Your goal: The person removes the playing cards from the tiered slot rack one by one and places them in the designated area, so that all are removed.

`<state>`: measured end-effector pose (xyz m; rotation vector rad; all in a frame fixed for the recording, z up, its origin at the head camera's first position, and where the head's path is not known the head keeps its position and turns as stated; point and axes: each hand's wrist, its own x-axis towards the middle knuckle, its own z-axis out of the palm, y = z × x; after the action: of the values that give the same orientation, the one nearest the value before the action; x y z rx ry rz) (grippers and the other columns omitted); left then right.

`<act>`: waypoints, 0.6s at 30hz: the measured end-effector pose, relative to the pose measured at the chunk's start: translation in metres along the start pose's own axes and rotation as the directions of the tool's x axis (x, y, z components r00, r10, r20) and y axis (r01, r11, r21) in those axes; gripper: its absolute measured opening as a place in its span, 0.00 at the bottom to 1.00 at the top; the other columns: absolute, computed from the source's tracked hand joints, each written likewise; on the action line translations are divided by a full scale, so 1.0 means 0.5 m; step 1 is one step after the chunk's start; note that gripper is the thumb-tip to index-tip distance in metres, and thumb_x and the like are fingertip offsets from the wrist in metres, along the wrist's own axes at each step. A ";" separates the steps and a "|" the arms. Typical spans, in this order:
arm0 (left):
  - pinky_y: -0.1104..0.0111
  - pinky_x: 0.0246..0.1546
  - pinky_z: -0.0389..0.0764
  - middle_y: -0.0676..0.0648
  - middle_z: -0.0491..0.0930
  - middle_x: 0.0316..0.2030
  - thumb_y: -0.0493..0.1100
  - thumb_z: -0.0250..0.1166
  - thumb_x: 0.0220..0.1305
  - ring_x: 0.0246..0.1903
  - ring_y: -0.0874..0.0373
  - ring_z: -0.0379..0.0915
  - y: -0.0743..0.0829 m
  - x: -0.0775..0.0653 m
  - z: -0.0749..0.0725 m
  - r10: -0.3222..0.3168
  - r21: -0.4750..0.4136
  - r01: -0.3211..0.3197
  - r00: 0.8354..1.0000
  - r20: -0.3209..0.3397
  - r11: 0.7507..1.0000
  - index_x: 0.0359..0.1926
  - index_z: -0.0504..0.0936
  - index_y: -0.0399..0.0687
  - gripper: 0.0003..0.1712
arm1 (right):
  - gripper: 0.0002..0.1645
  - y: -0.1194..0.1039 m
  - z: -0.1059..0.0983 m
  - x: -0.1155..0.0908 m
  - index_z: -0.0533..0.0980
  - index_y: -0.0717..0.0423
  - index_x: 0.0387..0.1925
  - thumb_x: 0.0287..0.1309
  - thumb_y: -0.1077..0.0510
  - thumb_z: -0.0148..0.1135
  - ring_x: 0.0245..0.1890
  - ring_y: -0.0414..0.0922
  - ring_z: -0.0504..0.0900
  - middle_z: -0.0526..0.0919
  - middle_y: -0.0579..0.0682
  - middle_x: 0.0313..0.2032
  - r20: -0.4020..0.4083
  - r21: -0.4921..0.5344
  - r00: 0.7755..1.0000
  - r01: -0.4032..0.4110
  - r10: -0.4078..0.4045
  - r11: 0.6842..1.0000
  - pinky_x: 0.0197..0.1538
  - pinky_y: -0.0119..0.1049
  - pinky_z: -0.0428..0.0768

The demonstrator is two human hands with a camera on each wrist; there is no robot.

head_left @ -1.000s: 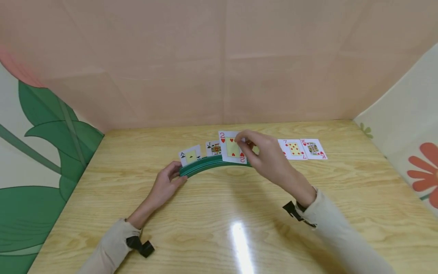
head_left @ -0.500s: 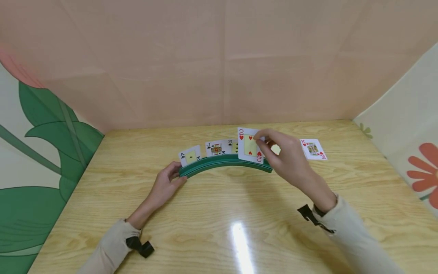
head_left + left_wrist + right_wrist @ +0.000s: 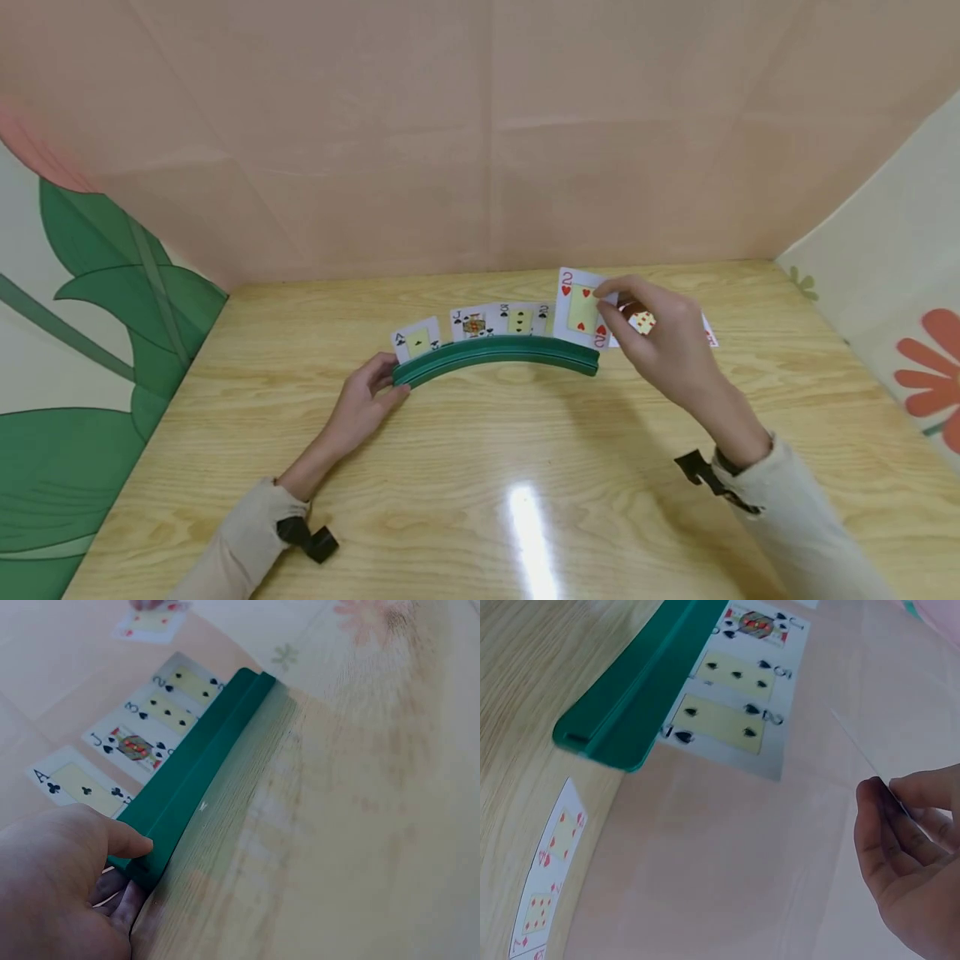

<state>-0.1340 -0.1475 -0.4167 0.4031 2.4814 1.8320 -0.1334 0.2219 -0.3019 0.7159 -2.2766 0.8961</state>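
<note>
My left hand grips the left end of a green curved card holder, thumb on its front. Standing in the holder are the ace of clubs, jack of spades, three of spades and two of spades, the last three overlapping. Between thumb and fingertips my right hand pinches the two of hearts. That card is raised face forward at the holder's right end, apart from it in the right wrist view, where it appears edge-on.
Right of the holder, red cards lie face up on the wooden table, including a seven of diamonds and a hearts card. My right hand partly hides them in the head view. A pink-beige backdrop rises behind.
My right hand has carried the two of hearts rightward along the holder, uncovering the spades behind it. The left hand and the holder stay in place.
</note>
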 end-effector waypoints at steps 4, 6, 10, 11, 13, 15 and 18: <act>0.55 0.63 0.74 0.33 0.75 0.57 0.27 0.63 0.65 0.58 0.43 0.73 0.000 0.002 0.000 -0.006 0.004 0.006 1.000 0.000 1.000 0.57 0.73 0.28 0.20 | 0.11 0.011 -0.005 0.000 0.81 0.62 0.41 0.56 0.73 0.67 0.30 0.41 0.81 0.86 0.52 0.32 0.005 -0.009 1.000 -0.027 0.027 1.000 0.36 0.16 0.76; 0.56 0.63 0.74 0.33 0.75 0.57 0.27 0.63 0.65 0.59 0.44 0.73 -0.001 0.002 0.001 -0.012 0.003 0.012 1.000 0.002 1.000 0.57 0.73 0.29 0.20 | 0.11 0.016 -0.008 0.000 0.81 0.62 0.41 0.55 0.73 0.67 0.30 0.39 0.80 0.86 0.52 0.32 0.004 -0.021 0.999 -0.034 0.035 0.999 0.36 0.15 0.76; 0.56 0.64 0.73 0.33 0.75 0.58 0.27 0.62 0.65 0.59 0.43 0.72 -0.004 0.004 0.002 -0.025 -0.005 0.025 1.000 0.004 1.000 0.58 0.73 0.30 0.20 | 0.11 0.025 -0.018 0.000 0.80 0.62 0.41 0.55 0.73 0.67 0.31 0.36 0.80 0.85 0.53 0.33 -0.005 -0.034 0.999 -0.045 0.045 0.998 0.36 0.15 0.76; 0.56 0.64 0.73 0.33 0.75 0.58 0.27 0.62 0.65 0.59 0.43 0.72 -0.004 0.004 0.002 -0.025 -0.005 0.025 1.000 0.005 1.000 0.58 0.73 0.30 0.20 | 0.11 0.028 -0.021 0.000 0.80 0.62 0.41 0.55 0.72 0.67 0.31 0.35 0.79 0.85 0.53 0.33 -0.008 -0.038 0.999 -0.050 0.049 0.998 0.36 0.14 0.76; 0.56 0.64 0.73 0.34 0.75 0.58 0.27 0.62 0.65 0.59 0.44 0.72 -0.005 0.003 0.002 -0.025 -0.002 0.025 1.000 0.006 1.000 0.58 0.73 0.30 0.20 | 0.10 0.034 -0.027 0.000 0.80 0.63 0.41 0.56 0.72 0.67 0.31 0.32 0.79 0.85 0.53 0.33 -0.020 -0.039 0.998 -0.058 0.057 0.998 0.37 0.15 0.76; 0.56 0.64 0.73 0.34 0.75 0.58 0.28 0.62 0.65 0.59 0.44 0.72 -0.007 0.003 0.002 -0.024 0.004 0.024 1.000 0.007 1.000 0.58 0.73 0.30 0.20 | 0.10 0.043 -0.033 0.000 0.80 0.63 0.40 0.56 0.71 0.67 0.32 0.29 0.78 0.85 0.54 0.33 -0.031 -0.043 0.997 -0.067 0.065 0.997 0.36 0.14 0.76; 0.56 0.64 0.73 0.34 0.75 0.58 0.28 0.62 0.66 0.59 0.44 0.72 -0.005 0.000 0.001 -0.018 0.010 0.018 1.000 0.004 1.000 0.58 0.73 0.31 0.20 | 0.09 0.053 -0.043 0.001 0.80 0.64 0.40 0.57 0.72 0.66 0.33 0.26 0.77 0.85 0.54 0.33 -0.053 -0.038 0.996 -0.079 0.077 0.996 0.38 0.14 0.77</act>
<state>-0.1346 -0.1479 -0.4191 0.3830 2.4835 1.8115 -0.1443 0.2541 -0.2996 0.5832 -2.2834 0.8920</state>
